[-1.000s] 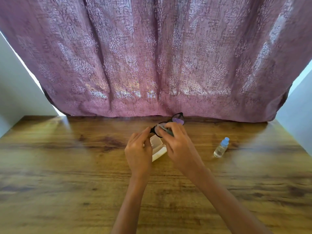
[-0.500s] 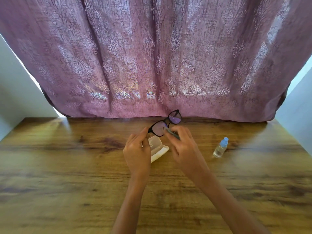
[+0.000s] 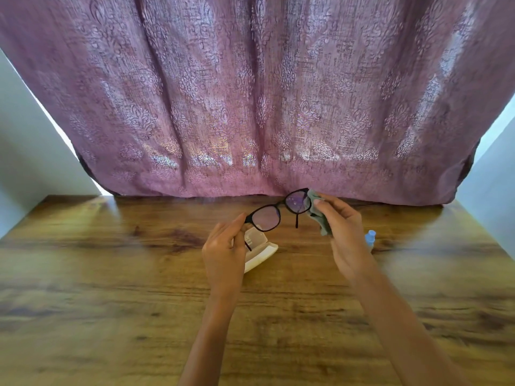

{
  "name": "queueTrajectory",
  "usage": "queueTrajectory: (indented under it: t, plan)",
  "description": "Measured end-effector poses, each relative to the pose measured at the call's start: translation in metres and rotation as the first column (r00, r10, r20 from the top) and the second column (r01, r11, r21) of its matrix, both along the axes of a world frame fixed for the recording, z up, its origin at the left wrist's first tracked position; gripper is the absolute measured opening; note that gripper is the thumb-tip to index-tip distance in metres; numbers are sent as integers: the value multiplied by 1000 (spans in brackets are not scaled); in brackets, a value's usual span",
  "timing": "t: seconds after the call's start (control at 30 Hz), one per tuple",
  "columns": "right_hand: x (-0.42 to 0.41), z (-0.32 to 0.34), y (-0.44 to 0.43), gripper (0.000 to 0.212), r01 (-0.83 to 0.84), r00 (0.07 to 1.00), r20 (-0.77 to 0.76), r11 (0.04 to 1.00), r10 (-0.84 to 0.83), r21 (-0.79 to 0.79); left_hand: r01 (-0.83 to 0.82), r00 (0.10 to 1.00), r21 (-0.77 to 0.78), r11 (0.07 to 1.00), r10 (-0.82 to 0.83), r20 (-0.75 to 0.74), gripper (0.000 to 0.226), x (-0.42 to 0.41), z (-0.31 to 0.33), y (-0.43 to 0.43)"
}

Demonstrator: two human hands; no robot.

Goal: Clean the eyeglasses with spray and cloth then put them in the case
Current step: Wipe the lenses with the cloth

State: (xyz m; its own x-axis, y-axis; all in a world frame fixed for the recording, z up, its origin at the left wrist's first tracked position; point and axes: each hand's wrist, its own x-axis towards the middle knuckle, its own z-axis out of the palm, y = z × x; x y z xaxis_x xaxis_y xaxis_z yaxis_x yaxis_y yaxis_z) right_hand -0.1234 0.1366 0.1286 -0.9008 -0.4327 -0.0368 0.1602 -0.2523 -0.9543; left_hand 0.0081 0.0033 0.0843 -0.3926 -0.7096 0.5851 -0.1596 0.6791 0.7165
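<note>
Black-framed eyeglasses (image 3: 278, 211) are held up above the table, temples unfolded. My left hand (image 3: 224, 252) pinches the frame at its left end. My right hand (image 3: 341, 229) holds a grey cloth (image 3: 320, 218) against the right lens, which shows small droplets. An open white case (image 3: 259, 250) lies on the table beneath the glasses, partly hidden by my left hand. The spray bottle (image 3: 370, 237), with a blue cap, stands behind my right hand and is mostly hidden by it.
A wooden table (image 3: 111, 274) fills the lower view. A purple patterned curtain (image 3: 250, 107) hangs along its far edge. Pale walls (image 3: 28, 162) close in at both sides.
The glasses have risen and spread out to the right. My right hand with the cloth has moved from the left lens to the right lens.
</note>
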Motion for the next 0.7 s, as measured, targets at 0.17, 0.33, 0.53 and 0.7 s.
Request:
queueTrajectory:
  t: [0.17,0.33,0.53,0.7]
  plan:
    - [-6,1,4,17,-69,993,96,997,72,-30,147,987,-40,988,-144,73,22,9,-2,-11]
    - [-8,0,7,17,-99,970,215,993,111,-67,420,873,193,887,-453,182,37,17,26,2]
    - [0,-9,3,15,-107,969,213,991,123,-83,398,844,289,870,-471,256,31,-10,37,9]
    - [2,-12,6,13,-43,997,62,999,42,18,379,840,347,858,-477,260,33,-26,33,7]
